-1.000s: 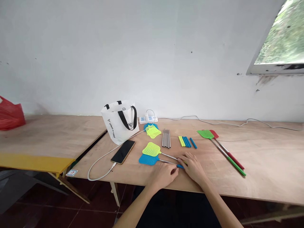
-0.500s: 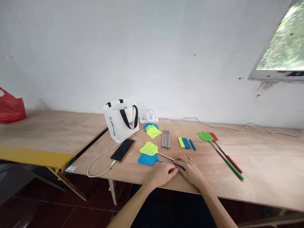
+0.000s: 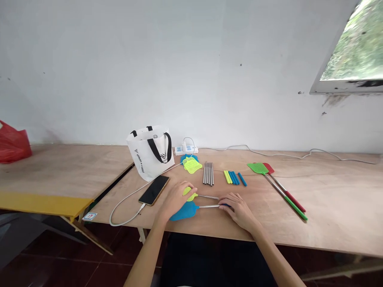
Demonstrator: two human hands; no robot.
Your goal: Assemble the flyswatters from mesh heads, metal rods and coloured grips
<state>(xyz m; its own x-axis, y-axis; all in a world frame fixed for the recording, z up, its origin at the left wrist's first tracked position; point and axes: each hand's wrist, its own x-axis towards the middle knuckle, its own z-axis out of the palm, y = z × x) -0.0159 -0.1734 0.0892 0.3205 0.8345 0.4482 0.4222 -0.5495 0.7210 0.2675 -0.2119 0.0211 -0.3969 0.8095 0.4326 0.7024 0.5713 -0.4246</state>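
Note:
My left hand (image 3: 175, 199) curls over the head of a yellow-green fly swatter (image 3: 190, 193), covering much of it. Just in front lies a blue fly swatter (image 3: 183, 212), its head flat on the table below my left hand. Both thin metal rods run right to my right hand (image 3: 237, 209), whose fingers are bent over the handle end. A bit of dark blue grip shows beneath them; the yellow-green swatter's grip is hidden. Behind are several metal tubes (image 3: 208, 174), and to their right several yellow and blue grips (image 3: 234, 177).
More swatter heads (image 3: 192, 164) lie by the power strip (image 3: 186, 150). A green swatter (image 3: 281, 189) and a red one (image 3: 289, 194) cross at right. At left are a phone (image 3: 154, 190) on a white cable and a white tote bag (image 3: 146, 159). The table (image 3: 335, 211) meets the wall behind.
My left hand has moved left from the rods onto the yellow-green swatter head. The blue head sits slightly closer to me. My right hand stays at the handles.

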